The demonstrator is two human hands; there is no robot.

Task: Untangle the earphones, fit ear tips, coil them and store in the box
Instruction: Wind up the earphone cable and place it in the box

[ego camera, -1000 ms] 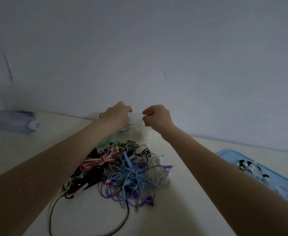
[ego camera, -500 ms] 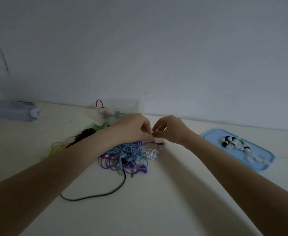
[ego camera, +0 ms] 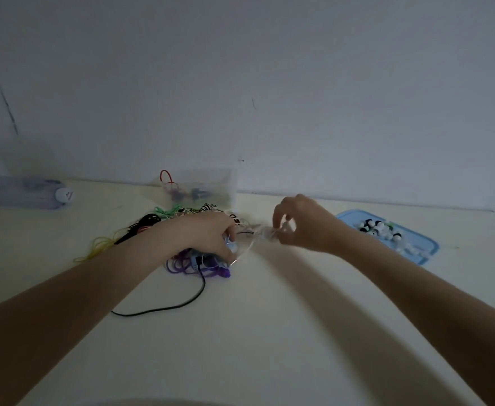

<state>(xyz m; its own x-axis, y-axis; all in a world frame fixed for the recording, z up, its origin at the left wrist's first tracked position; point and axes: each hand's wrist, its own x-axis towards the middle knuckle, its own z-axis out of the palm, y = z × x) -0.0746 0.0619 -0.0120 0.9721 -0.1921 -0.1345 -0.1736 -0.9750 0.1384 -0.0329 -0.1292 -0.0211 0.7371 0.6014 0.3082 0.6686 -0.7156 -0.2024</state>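
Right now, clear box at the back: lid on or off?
Off, as far as visible: the clear box shows no lid on top and a red cable loops above its rim.

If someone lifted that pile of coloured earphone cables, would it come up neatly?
Probably not. The cable pile looks thin and floppy, so it would sag. Its loops interlock, so neighbours, such as the black cable, would likely drag along.

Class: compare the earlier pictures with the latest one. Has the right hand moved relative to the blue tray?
Yes. The right hand has drawn rightward, away from the left hand and closer to the blue tray, pulling a pale cable.
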